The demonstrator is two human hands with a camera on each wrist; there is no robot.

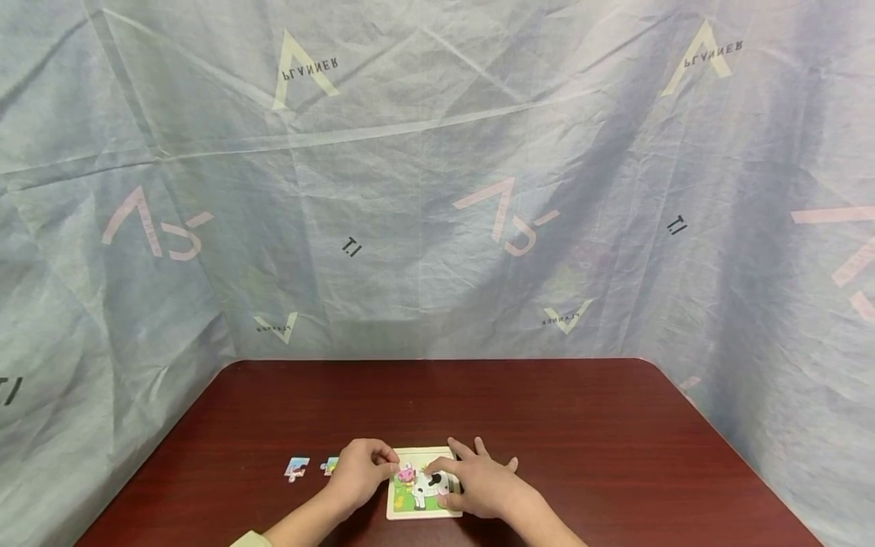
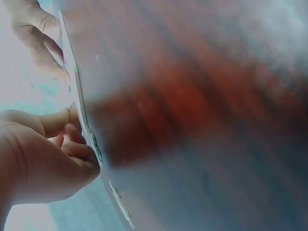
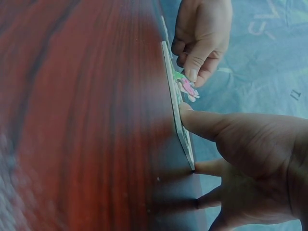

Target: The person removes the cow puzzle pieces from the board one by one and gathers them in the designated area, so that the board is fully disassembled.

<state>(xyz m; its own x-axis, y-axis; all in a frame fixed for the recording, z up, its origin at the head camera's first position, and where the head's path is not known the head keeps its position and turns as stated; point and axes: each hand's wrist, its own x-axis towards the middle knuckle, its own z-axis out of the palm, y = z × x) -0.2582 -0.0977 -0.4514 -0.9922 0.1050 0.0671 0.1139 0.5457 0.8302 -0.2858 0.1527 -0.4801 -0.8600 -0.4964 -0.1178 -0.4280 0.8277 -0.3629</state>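
Note:
A cow jigsaw puzzle in a pale-framed board (image 1: 390,507) lies at the near middle of the table. My left hand (image 1: 357,472) is at the board's left side, where its thumb and forefinger pinch a puzzle piece (image 3: 187,88) with the pink cow face. In the right wrist view that piece is tilted up from the board. My right hand (image 1: 484,483) rests on the board's right part with its fingers spread, the thumb on the lower area and other fingertips at the far right edge. It covers part of the cow picture.
Two loose puzzle pieces lie left of the board: one blue and white piece (image 1: 297,467), and another piece (image 1: 330,465) partly hidden by my left hand. The dark red wooden table (image 1: 547,410) ends at a grey printed cloth (image 1: 410,289) hanging behind it and at both sides.

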